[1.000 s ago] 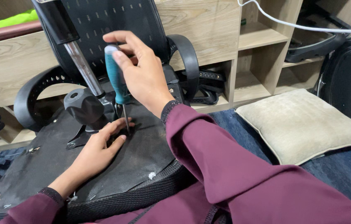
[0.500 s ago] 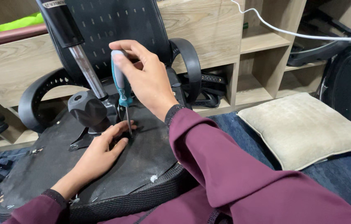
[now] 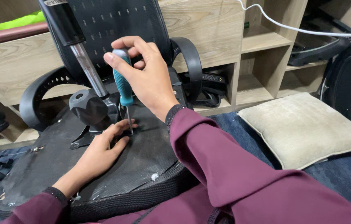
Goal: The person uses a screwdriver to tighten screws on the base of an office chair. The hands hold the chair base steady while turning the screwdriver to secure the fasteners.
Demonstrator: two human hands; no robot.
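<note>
Fingers of the right hand (image 3: 148, 79) wrap closed around the teal handle of a screwdriver (image 3: 122, 85), which stands nearly upright with its thin shaft pointing down to the underside of an overturned office chair seat (image 3: 113, 174). The tip meets the seat just at 6 o'clock from the handle. The left hand (image 3: 101, 153) lies flat and open on the black underside, holding nothing, its fingertips beside the shaft's tip. At 10 o'clock from the tip sits a black knob (image 3: 87, 108) at the foot of the metal gas cylinder (image 3: 86, 66). A beige cushion (image 3: 308, 128) lies on the blue carpet at 3 o'clock, well apart. Wooden shelves (image 3: 262, 62) stand behind.
</note>
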